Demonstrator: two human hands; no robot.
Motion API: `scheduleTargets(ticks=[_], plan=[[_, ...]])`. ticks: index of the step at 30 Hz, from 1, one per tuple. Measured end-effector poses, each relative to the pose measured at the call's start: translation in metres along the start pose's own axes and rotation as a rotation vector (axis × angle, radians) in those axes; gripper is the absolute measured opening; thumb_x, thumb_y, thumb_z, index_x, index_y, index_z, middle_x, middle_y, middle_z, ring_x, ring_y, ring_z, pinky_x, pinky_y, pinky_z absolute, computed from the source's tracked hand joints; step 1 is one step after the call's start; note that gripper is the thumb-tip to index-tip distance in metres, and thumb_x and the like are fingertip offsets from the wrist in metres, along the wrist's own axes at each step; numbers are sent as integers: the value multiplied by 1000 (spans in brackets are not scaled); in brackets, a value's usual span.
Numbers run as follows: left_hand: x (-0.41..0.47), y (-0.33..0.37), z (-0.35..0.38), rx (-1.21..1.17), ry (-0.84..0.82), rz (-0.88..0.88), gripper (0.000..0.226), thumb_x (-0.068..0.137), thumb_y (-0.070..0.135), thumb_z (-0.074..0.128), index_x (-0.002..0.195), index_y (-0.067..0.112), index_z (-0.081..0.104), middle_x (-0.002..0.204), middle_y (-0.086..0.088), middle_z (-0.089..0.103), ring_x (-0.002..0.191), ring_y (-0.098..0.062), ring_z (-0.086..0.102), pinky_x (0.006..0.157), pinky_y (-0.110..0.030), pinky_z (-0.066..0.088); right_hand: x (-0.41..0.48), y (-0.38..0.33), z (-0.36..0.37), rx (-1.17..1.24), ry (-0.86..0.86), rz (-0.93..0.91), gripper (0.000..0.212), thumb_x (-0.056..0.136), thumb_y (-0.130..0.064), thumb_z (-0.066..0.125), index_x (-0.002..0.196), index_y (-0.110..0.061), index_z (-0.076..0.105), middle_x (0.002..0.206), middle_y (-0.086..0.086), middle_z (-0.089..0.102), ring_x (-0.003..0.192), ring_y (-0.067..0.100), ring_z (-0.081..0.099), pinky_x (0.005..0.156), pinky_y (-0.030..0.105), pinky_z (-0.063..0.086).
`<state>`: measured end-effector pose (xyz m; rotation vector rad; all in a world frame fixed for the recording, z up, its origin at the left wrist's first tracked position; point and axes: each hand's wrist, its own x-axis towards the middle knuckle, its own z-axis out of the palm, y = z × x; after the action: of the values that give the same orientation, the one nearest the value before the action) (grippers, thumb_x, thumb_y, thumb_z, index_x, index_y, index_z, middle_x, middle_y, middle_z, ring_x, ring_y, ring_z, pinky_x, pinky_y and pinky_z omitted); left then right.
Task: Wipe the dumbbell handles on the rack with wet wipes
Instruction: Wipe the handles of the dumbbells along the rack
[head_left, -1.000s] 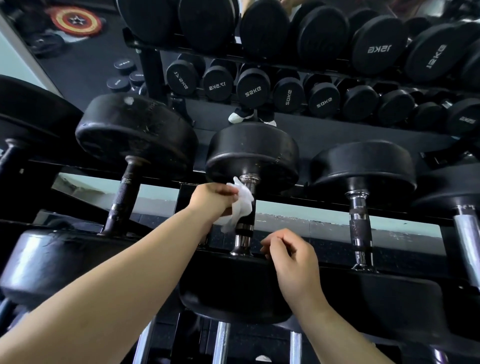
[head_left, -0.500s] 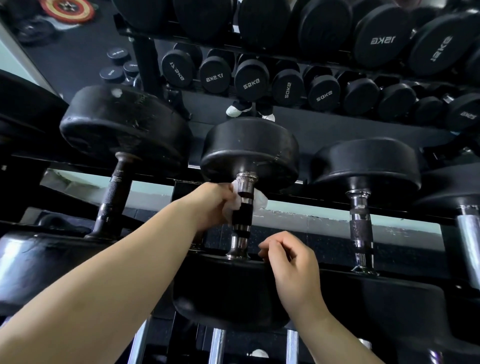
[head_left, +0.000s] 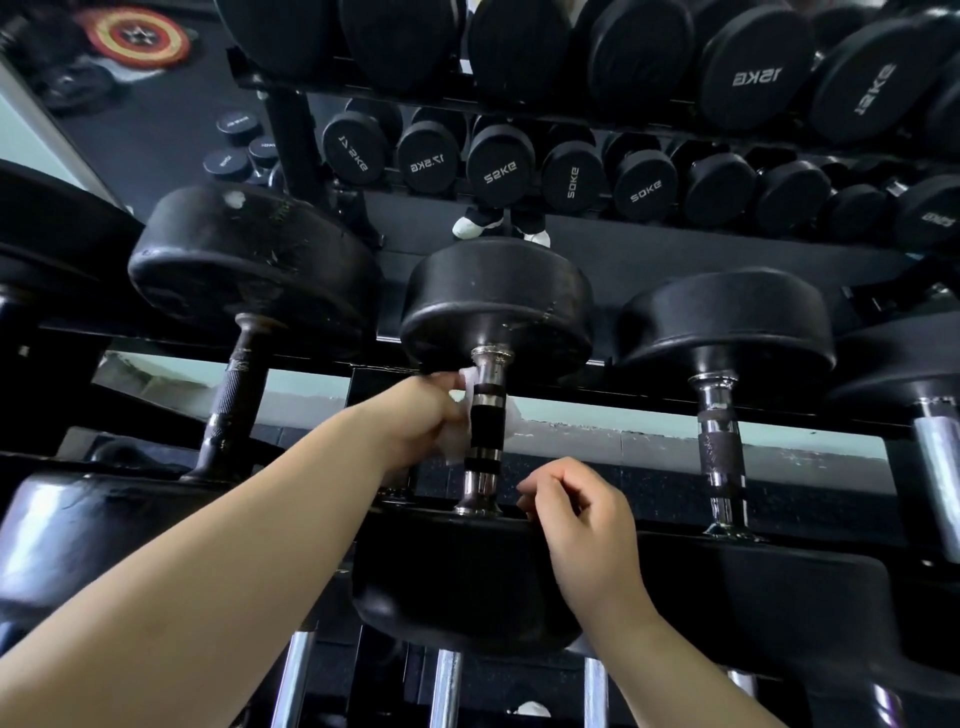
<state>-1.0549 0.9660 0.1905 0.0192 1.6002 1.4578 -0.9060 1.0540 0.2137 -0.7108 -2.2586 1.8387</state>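
at eleven o'clock i am seeing a red round disc (head_left: 136, 36) with a star in its middle, lying on dark flooring, and a dark weight plate (head_left: 78, 85) is sitting just beside it at its seven o'clock. just above centre, towards twelve o'clock, a pair of white shoes (head_left: 475, 226) is showing. towards three o'clock a pale green wall strip (head_left: 597, 415) is running above speckled black floor (head_left: 649, 470).

We have open room between the middle dumbbell handle (head_left: 485, 428) and the neighbouring handle on the right (head_left: 719, 447), and a like gap toward the neighbouring handle on the left (head_left: 228, 400). Close to the middle handle, our left hand (head_left: 423, 418) with the wet wipe (head_left: 457, 447) fills the left side. The far head (head_left: 496, 301) caps it above, the near head (head_left: 457, 582) below, where our right hand (head_left: 584, 525) crowds the lower right.
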Motion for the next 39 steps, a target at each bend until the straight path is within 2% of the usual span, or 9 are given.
scheduleTargets(ticks=[5, 9, 13, 18, 23, 31, 34, 36, 39], plan=[[-5, -19, -5, 149, -10, -100, 38, 80, -18, 35, 89, 10, 59, 71, -16, 61, 69, -28, 53, 59, -30, 37, -1, -2, -1, -32, -8, -11, 29, 84, 0, 47, 61, -16, 57, 66, 19, 56, 55, 10, 43, 50, 17, 33], [4, -2, -4, -40, 43, 59, 37, 83, -18, 29, 81, 10, 53, 58, -6, 52, 49, -16, 50, 48, -20, 38, -1, -4, -1, -27, -17, -5, 30, 85, 0, 45, 62, -15, 56, 66, 23, 54, 54, 11, 42, 51, 20, 33], [-1, -6, -5, 6, -32, 58, 31, 88, -13, 32, 82, 12, 49, 49, 1, 45, 40, -8, 39, 40, -15, 33, -1, -3, -1, -39, 13, -9, 33, 85, 1, 45, 60, -19, 55, 64, 16, 53, 54, 9, 41, 47, 13, 32], [-12, -18, -3, 345, 27, 5, 32, 81, -16, 40, 75, 12, 55, 63, -8, 53, 57, -19, 51, 56, -24, 40, -2, -4, 0, -43, 21, -1, 32, 85, -2, 46, 60, -20, 56, 65, 12, 55, 55, 7, 42, 48, 12, 34], [1, -1, 1, 23, 141, 97, 36, 84, -14, 33, 69, 15, 50, 51, 0, 48, 39, -7, 45, 42, -15, 33, -2, -3, 0, -75, 20, -14, 32, 85, -2, 45, 61, -19, 55, 64, 14, 53, 54, 7, 42, 51, 17, 33], [-22, -12, 5, 179, 213, 102, 35, 90, -4, 39, 64, 16, 50, 56, 4, 51, 57, -9, 47, 56, -18, 39, -1, -2, 1, -113, 65, 34, 29, 86, -9, 46, 63, -22, 57, 64, -3, 57, 60, 7, 47, 52, 11, 36], [-47, -4, -3, 86, 339, 213, 29, 92, -3, 38, 82, 18, 54, 75, 1, 54, 67, -10, 51, 63, -21, 43, -1, -2, 2, -96, 101, 57, 21, 88, -13, 45, 74, -19, 59, 76, -3, 61, 75, 11, 54, 63, 15, 40], [-70, 1, -7, -118, 364, 269, 28, 92, -3, 36, 88, 16, 56, 76, -2, 56, 67, -13, 53, 54, -19, 47, 0, -3, 2, -76, 110, 74, 12, 90, -18, 47, 89, -20, 59, 100, 0, 62, 97, 14, 55, 78, 19, 40], [-101, 6, -2, -247, 244, 344, 22, 93, 0, 34, 103, 10, 51, 77, -4, 56, 63, -13, 56, 46, -14, 46, -4, -13, -3, -21, 46, 106, 33, 91, -27, 50, 123, -21, 47, 120, -10, 46, 116, 6, 42, 95, 20, 28]])
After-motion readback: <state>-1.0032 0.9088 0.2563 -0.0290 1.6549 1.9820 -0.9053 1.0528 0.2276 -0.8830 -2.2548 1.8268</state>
